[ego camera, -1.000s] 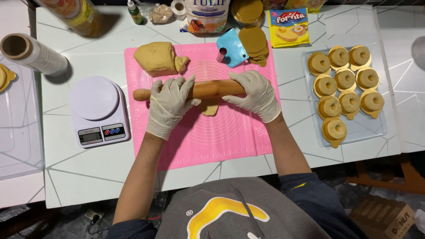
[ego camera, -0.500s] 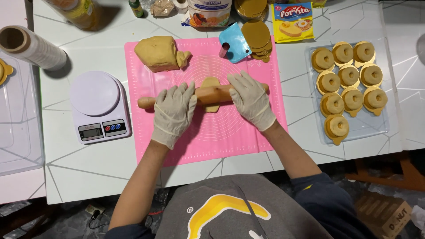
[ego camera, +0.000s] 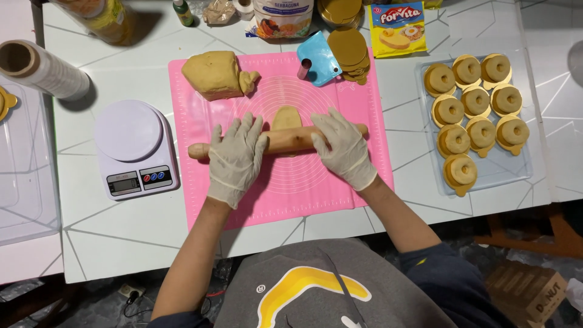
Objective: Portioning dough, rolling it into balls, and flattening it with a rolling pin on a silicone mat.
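Overhead view of a white table [ego camera: 121, 237] with a pink mat [ego camera: 200, 200] at centre. At far left lie a roll of clear film [ego camera: 45, 68], pointing far-left to near-right, and, nearer, one white kitchen scale [ego camera: 135, 149] just beside the mat's left edge. On the mat's far-left corner sits one large lump of dough [ego camera: 217, 74]. The wooden rolling pin [ego camera: 290, 140] lies across the middle of the mat, its long axis running left to right and tilted slightly, the right end a little farther away; both ends stay inside the mat's edges. The gloved left hand [ego camera: 237, 159] and gloved right hand [ego camera: 345, 146] press flat on the pin, fingers spread, palms down, neither curled around it. Between the hands one small oval piece of dough [ego camera: 286, 117] shows from under the pin on its far side. Bare mat lies open near the person, and some beyond the pin. At the mat's far edge stand a blue scraper [ego camera: 320, 59] and a stack of gold discs [ego camera: 349, 51]. At right, a clear tray [ego camera: 522, 164] holds nine ring-shaped pieces [ego camera: 475, 101] on gold discs.
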